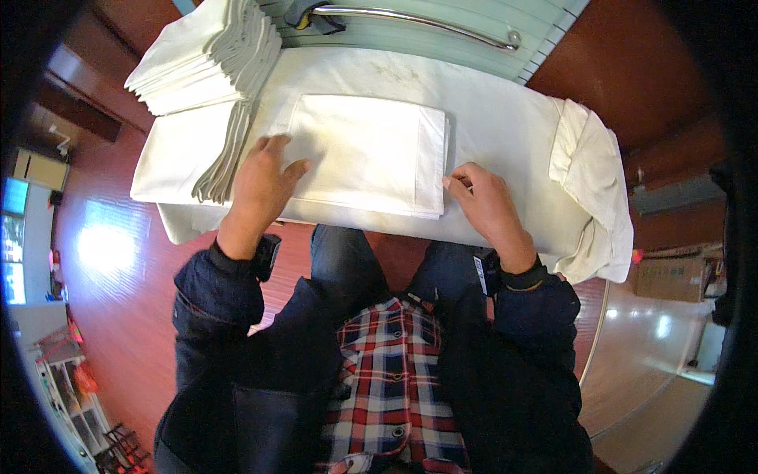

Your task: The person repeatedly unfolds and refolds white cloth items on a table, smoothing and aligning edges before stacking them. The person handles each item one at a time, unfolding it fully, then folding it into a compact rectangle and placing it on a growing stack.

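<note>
A folded white cloth (361, 154) lies flat on the table's white cover (497, 124) in front of me. My left hand (266, 178) is at the cloth's left edge, thumb and fingers spread, holding nothing. Beside the cloth's lower right edge is my right hand (485, 201), its fingers curled and the thumb near the index finger; whether it pinches the cloth's edge cannot be told. To the left, close to my left hand, folded white cloths (183, 148) rise in a tall stack, with their layered folds facing right.
A bunched white cloth (586, 166) lies over the table's right end. Behind the table, a metal rail (414, 21) with a dark strap (317, 18) runs along a pale green panel. A cardboard box (669, 278) stands on the floor at the far right.
</note>
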Tool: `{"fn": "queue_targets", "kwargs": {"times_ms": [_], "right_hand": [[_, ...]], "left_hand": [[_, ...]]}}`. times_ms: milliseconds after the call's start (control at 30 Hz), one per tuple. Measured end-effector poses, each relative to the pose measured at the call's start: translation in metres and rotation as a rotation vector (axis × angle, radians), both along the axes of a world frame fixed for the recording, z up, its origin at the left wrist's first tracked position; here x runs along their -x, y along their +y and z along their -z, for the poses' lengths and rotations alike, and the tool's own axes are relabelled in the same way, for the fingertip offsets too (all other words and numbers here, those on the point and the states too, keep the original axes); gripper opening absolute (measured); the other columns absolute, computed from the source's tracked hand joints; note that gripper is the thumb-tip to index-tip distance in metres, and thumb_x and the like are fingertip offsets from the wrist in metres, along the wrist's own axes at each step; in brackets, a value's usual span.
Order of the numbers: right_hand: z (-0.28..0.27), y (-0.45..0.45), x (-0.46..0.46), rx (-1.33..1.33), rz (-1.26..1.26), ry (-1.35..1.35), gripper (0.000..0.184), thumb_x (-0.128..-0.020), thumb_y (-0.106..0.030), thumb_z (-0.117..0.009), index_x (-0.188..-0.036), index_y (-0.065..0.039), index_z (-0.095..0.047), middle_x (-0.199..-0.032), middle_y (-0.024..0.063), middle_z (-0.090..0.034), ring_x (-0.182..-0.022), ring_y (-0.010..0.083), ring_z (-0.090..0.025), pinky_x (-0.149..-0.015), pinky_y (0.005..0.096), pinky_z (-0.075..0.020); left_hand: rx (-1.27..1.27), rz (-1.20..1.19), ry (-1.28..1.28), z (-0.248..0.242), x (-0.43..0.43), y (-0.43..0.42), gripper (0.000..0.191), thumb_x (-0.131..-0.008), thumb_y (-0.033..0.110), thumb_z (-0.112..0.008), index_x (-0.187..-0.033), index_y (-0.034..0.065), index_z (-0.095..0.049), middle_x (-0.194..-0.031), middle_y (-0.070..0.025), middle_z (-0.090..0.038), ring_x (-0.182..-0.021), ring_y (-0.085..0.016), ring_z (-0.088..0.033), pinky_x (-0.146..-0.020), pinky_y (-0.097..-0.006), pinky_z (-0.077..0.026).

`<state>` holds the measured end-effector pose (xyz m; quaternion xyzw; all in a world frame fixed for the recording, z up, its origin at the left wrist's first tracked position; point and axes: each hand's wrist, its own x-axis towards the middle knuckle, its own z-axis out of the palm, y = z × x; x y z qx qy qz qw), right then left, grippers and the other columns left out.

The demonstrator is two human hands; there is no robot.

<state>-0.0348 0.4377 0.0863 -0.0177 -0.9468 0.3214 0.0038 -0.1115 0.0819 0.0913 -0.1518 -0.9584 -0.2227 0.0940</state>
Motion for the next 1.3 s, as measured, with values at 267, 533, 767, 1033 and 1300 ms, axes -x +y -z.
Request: {"fn": "queue_targets", "kwargs": {"times_ms": [267,533,767,1033,1300], "right_hand": [[0.021,0.0,0.051,0.102,0.107,0.11,0.033,-0.093,-0.032,-0.072,-0.089,0.001,-0.071,-0.083,0.0192,-0.073,-0.077,0.0341,-0.071,-0.072,0.0448,-0.0549],[0.023,0.005,0.084,0.389,0.215,-0.113,0.036,-0.091,-0.031,-0.075,-0.094,0.005,-0.075,-0.074,0.011,-0.071,-0.057,0.0158,-0.065,-0.056,0.0301,-0.0545],[0.025,0.013,0.091,0.656,0.238,-0.28,0.029,-0.091,-0.033,-0.078,-0.1,-0.006,-0.071,-0.085,0.001,-0.066,-0.074,0.012,-0.061,-0.066,0.0275,-0.0515],[0.03,0.012,0.099,0.651,0.251,-0.267,0.031,-0.093,-0.031,-0.076,-0.105,-0.004,-0.069,-0.089,0.0029,-0.067,-0.076,0.0134,-0.063,-0.069,0.0293,-0.0541],[0.034,0.014,0.098,0.673,0.27,-0.277,0.028,-0.094,-0.026,-0.073,-0.106,0.0,-0.069,-0.089,0.0058,-0.067,-0.075,0.0155,-0.065,-0.068,0.0333,-0.0576]], "left_hand": [[-0.374,-0.023,-0.344,0.02,0.076,-0.022,0.025,-0.102,0.012,-0.061,-0.116,-0.006,-0.069,-0.084,-0.0043,-0.071,-0.068,-0.011,-0.062,-0.064,-0.0275,-0.05],[-0.757,0.045,-0.7,0.031,0.135,-0.029,0.018,-0.099,0.009,-0.061,-0.113,0.0026,-0.069,-0.078,-0.0002,-0.066,-0.061,-0.009,-0.058,-0.053,-0.024,-0.044],[-0.736,-0.012,-0.751,0.026,0.139,-0.026,0.018,-0.098,0.018,-0.068,-0.107,0.0024,-0.071,-0.075,0.001,-0.065,-0.054,-0.006,-0.051,-0.046,-0.0222,-0.034],[-0.723,-0.097,-0.731,0.026,0.145,-0.013,0.009,-0.093,0.01,-0.069,-0.098,0.0032,-0.072,-0.068,-0.0015,-0.065,-0.049,-0.01,-0.053,-0.042,-0.0263,-0.036],[-0.765,-0.125,-0.681,0.031,0.139,-0.013,0.01,-0.093,0.008,-0.066,-0.099,0.0032,-0.072,-0.069,-0.0019,-0.065,-0.05,-0.011,-0.053,-0.043,-0.0261,-0.039]]}}
